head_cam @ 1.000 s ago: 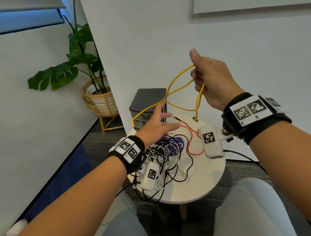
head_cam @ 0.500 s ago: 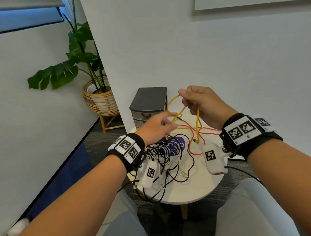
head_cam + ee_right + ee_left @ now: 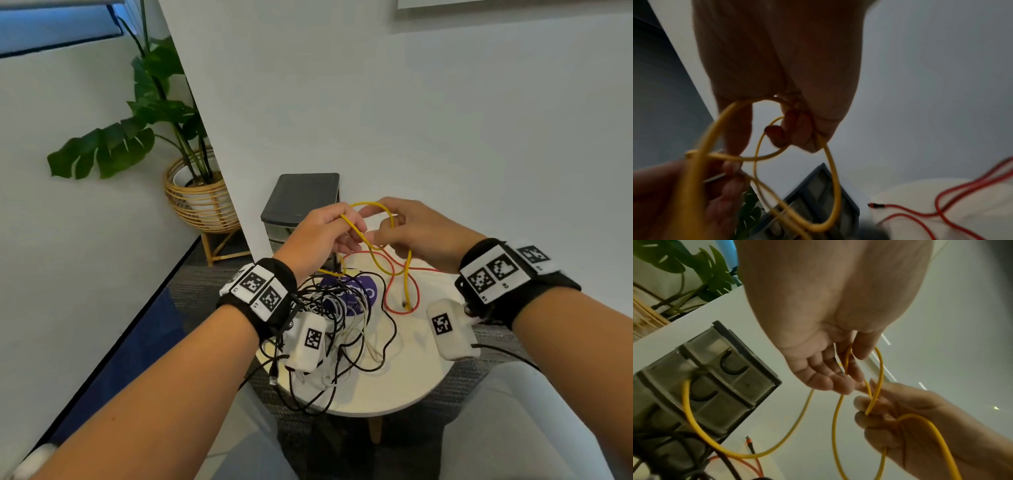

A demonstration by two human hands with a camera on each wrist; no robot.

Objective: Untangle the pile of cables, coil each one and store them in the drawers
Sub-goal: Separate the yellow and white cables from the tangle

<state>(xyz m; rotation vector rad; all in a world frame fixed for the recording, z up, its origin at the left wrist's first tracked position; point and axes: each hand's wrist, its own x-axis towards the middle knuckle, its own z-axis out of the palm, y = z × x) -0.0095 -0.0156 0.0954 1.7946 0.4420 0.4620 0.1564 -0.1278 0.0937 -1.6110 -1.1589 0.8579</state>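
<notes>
Above the round white bench [image 3: 404,387], the yellow cable [image 3: 371,246] is up in the air between both hands. It makes a small loop at the top. From there it drops down, and one end touches the bench near the red cable [image 3: 399,310]. Another part sags off toward the drawers [image 3: 301,205].

The right hand [image 3: 416,233] has its grip closed on the yellow cable, with the fingers curled round the loop to keep it in shape. The left hand [image 3: 322,233] holds the cable too, pinching a strand between thumb and fingers just beside the right hand.

This looks like the coiling step. One loop is made, but a long piece of the yellow cable hangs loose. I think the next move is for the left hand to bring up more cable and lay a new loop next to the first one in the right hand. The loops should match in size, and the tail should not snag on the red cable.

The black and white cables [image 3: 329,329] lie in a messy pile on the near side of the bench, not sorted yet. The drawers stand shut at the back of the bench. A green plant [image 3: 137,137] sits in a basket on the floor, well apart.
</notes>
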